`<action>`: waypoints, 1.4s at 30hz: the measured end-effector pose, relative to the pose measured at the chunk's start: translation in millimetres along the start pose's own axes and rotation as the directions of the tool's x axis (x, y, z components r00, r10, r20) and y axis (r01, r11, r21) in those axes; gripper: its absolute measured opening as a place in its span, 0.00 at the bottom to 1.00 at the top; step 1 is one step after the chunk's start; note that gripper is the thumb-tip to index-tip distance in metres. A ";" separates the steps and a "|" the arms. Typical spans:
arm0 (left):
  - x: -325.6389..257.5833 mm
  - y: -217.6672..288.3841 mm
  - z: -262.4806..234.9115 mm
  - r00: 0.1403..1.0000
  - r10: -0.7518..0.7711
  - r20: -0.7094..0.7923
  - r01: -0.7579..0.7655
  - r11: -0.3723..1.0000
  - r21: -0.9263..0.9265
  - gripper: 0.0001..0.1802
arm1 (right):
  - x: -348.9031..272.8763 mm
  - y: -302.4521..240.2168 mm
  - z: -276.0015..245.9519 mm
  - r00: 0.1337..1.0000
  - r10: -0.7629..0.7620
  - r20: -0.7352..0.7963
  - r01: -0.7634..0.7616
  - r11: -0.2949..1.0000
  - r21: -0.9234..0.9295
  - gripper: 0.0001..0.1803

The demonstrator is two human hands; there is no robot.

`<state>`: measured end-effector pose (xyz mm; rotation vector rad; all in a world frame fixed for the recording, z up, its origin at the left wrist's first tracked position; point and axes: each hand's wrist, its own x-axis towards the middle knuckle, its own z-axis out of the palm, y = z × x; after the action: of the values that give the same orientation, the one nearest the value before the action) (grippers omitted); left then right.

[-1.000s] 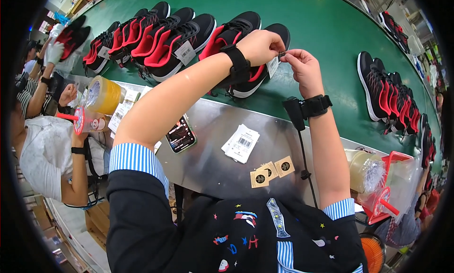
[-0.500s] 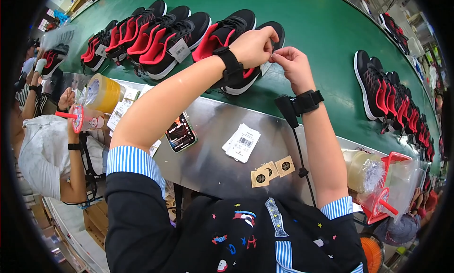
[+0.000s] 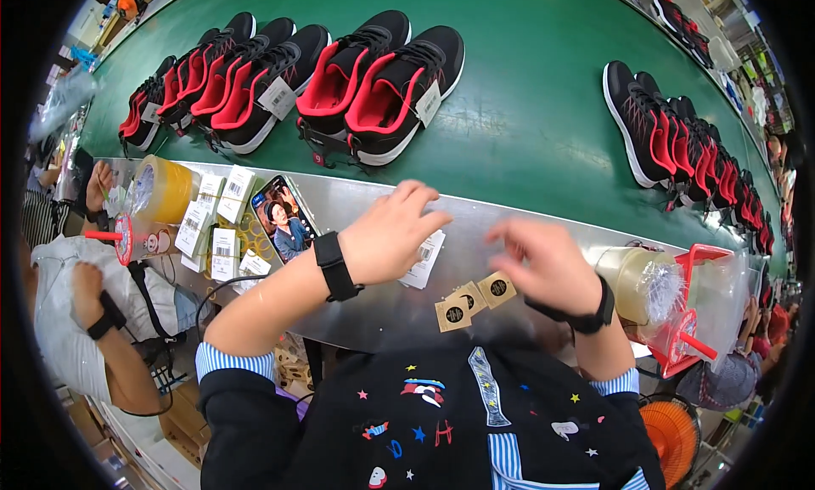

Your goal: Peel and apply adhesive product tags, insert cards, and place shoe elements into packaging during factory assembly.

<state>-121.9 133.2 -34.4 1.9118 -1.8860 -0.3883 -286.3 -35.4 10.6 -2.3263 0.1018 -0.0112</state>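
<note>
A worker seen from above sits or stands at a long green table (image 3: 526, 108) edged on the near side by a metal ledge (image 3: 352, 320). Both bare hands are over the ledge, each wrist wearing a black strap. The left hand (image 3: 396, 233) reaches in from the near left, its fingers loosely bent and parted just above a stack of white tags (image 3: 422, 273) at the middle of the ledge; whether the fingertips touch the stack cannot be told, since the hand covers part of it. The right hand (image 3: 548, 265), slightly blurred, has thumb and fingers spread apart, beside the tags and close to three overlapping brown cards (image 3: 467, 301) on the near side.

Beyond the hands, to the far left, a pair of black and red shoes (image 3: 397, 99) stands on the green table, a white label (image 3: 429, 104) hanging from the right shoe. More such shoes (image 3: 242, 91) line up to its left, and another row (image 3: 675, 142) stands at the right.

Left of the left hand lie a lit phone (image 3: 284, 218) and bundled white tags (image 3: 225, 252), then a yellow tape roll (image 3: 163, 190). A clear tape roll (image 3: 649, 290) sits at the right end. At the left edge, a co-worker's hand (image 3: 98, 185) shows.
</note>
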 end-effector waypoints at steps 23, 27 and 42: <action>22.9 36.9 22.7 0.911 -0.409 -0.044 0.120 0.366 -0.923 0.10 | -23.1 63.5 16.1 0.953 0.304 0.013 -0.214 0.638 0.740 0.05; 38.5 49.5 35.3 0.899 -0.430 -0.088 0.011 0.221 -0.975 0.09 | -21.2 51.5 24.6 0.939 0.285 -0.193 -0.018 0.599 0.801 0.04; 44.3 78.0 39.6 0.983 0.008 -0.184 -0.079 0.921 -0.382 0.09 | -25.9 32.6 -31.4 0.961 0.167 0.221 -0.212 0.957 0.200 0.06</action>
<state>-207.6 86.1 -27.0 1.5813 -1.5918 -0.5146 -315.6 -78.5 9.1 -2.0724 0.2121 0.2959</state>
